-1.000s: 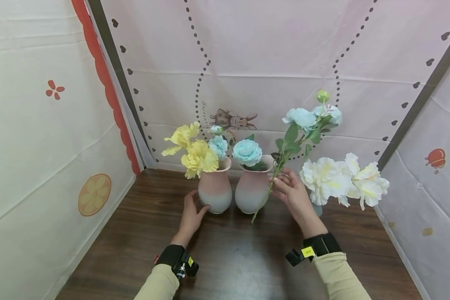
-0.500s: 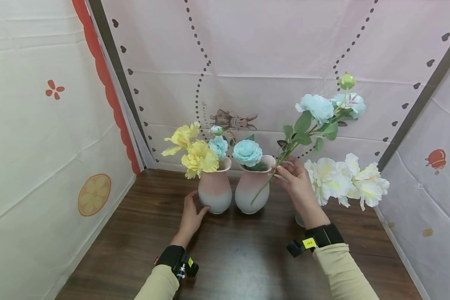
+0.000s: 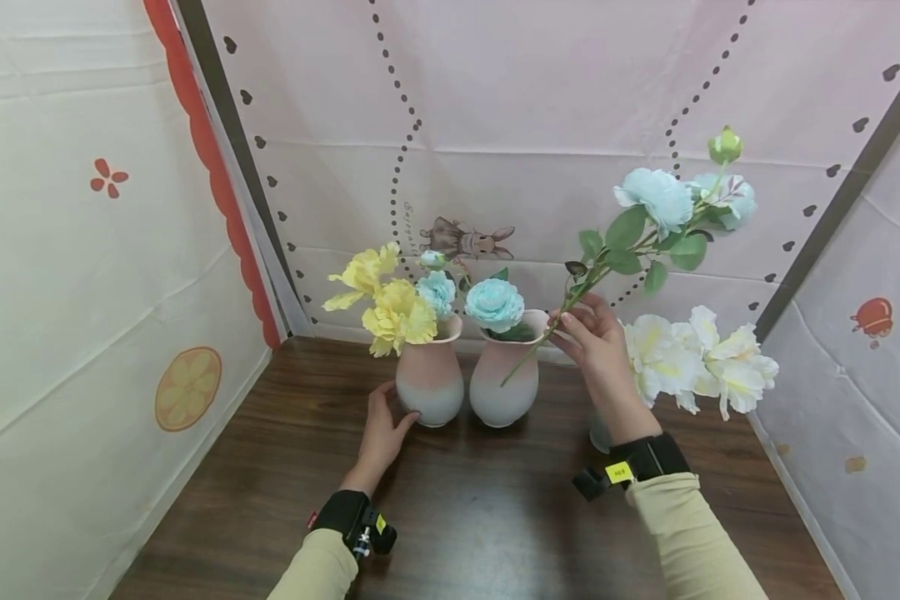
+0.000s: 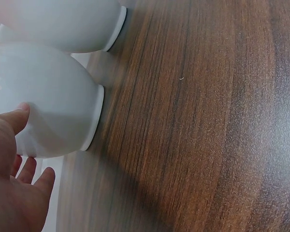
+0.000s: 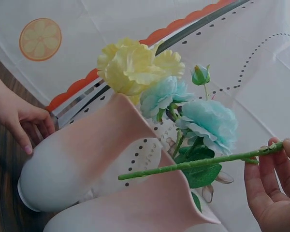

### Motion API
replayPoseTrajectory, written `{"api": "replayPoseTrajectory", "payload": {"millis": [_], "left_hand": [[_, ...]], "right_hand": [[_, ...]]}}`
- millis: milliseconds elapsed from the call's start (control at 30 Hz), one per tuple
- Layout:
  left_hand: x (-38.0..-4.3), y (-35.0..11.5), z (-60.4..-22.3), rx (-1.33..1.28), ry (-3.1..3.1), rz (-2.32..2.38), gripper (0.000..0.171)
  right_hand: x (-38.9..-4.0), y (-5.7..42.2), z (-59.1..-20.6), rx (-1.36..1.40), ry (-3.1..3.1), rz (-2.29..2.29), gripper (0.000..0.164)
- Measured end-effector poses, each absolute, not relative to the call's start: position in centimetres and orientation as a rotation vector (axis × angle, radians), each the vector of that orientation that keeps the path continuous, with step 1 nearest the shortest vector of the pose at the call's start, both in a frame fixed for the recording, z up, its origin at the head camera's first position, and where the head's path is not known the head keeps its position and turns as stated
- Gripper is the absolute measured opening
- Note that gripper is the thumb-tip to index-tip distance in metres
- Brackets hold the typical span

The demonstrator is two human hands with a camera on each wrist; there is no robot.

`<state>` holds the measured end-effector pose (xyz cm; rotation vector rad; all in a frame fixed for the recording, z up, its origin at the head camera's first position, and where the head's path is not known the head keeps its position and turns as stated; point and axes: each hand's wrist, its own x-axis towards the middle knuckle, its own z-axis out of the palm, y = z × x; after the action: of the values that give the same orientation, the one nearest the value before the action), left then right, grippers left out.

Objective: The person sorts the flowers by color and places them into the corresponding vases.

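My right hand [image 3: 600, 358] pinches the green stem of a pale blue artificial flower [image 3: 654, 200], which leans up and right; the bare stem [image 5: 183, 166] overlaps the mouth of the right vase [image 3: 504, 392] in the right wrist view. That pink-and-white vase bears blue blossoms [image 3: 495, 306]. Beside it stands a matching left vase [image 3: 430, 387] with yellow flowers [image 3: 399, 317]. My left hand [image 3: 381, 429] holds this left vase low on its side, thumb [image 4: 20, 118] against the front and fingers round the far side.
White flowers [image 3: 735, 371] stand at the right in a greyish vase [image 3: 600, 435], mostly hidden behind my right forearm. A patterned cloth wall [image 3: 540, 100] rises behind the dark wooden table [image 3: 465, 533], with more cloth at both sides.
My right hand has moved up and slightly right, tilting the flower farther right; its stem end has risen from near the right vase's base to its upper body. The left hand stays put.
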<state>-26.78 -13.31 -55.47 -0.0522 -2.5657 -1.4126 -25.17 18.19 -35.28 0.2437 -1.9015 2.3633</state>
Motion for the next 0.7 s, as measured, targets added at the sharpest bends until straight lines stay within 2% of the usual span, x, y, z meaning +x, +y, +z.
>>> {"api": "replayPoseTrajectory", "payload": {"millis": [700], "left_hand": [[-26.6, -13.4, -55.5, -0.056, -2.566, -1.43, 0.07]], "right_hand": [[-25.7, 18.3, -33.7, 0.287, -1.862, 2.281, 0.024]]}}
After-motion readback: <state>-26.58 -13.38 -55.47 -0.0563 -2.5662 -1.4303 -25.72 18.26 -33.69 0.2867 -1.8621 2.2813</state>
